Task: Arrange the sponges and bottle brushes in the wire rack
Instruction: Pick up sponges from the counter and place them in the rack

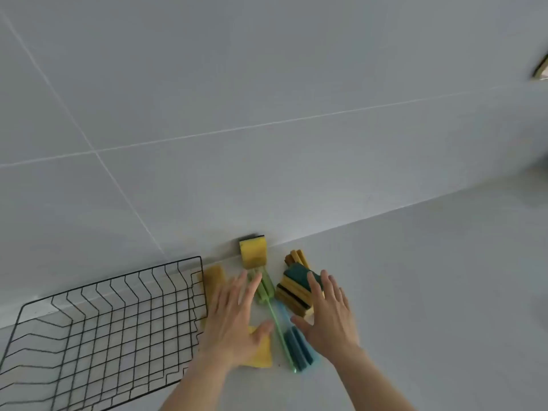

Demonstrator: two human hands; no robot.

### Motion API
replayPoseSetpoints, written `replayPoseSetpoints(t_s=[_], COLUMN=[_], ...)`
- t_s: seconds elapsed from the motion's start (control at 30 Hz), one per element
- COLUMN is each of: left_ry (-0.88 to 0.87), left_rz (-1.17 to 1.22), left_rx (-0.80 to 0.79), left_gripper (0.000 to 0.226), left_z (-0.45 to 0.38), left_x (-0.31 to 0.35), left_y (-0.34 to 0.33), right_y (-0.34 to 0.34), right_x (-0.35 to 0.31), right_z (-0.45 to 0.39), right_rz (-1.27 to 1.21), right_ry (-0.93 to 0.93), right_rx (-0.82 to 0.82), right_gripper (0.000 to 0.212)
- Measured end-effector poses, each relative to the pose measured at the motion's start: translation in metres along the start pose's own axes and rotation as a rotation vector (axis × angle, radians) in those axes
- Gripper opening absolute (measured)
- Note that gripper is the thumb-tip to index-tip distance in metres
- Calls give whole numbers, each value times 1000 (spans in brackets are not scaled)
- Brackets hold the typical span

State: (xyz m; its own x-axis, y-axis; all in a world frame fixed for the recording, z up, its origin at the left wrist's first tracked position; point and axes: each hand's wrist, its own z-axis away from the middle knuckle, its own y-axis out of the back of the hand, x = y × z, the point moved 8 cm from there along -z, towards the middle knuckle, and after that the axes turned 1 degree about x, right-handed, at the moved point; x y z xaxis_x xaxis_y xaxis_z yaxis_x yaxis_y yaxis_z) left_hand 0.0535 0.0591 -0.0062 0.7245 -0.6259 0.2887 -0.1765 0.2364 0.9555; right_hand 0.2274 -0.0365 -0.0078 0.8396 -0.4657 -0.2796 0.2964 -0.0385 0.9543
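Two hands, left (234, 318) and right (329, 314), grip apart, over sponges (293, 292) beside wire rack (103, 327).

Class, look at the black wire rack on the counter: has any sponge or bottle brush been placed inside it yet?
No. The wire rack holds nothing; the sponges and brushes lie on the counter beside it.
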Motion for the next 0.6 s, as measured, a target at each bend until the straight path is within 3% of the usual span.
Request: replayPoseSetpoints(t_s=[0.23, 0.47, 0.6], left_ry=[-67, -44, -6], left_rz=[-74, -30, 14], left_rx=[-92, -212, -175], left_gripper=[100, 103, 104], left_z=[-49, -68, -68], left_x=[28, 42, 45], left_y=[-21, -44, -49], right_y=[-17, -33, -38], right_x=[18, 24, 26], right_z=[-32, -39, -39], right_rz=[-71, -75, -137], right_ry=[-36, -40, -27], right_rx=[-28, -79, -95], right_gripper=[111, 104, 103])
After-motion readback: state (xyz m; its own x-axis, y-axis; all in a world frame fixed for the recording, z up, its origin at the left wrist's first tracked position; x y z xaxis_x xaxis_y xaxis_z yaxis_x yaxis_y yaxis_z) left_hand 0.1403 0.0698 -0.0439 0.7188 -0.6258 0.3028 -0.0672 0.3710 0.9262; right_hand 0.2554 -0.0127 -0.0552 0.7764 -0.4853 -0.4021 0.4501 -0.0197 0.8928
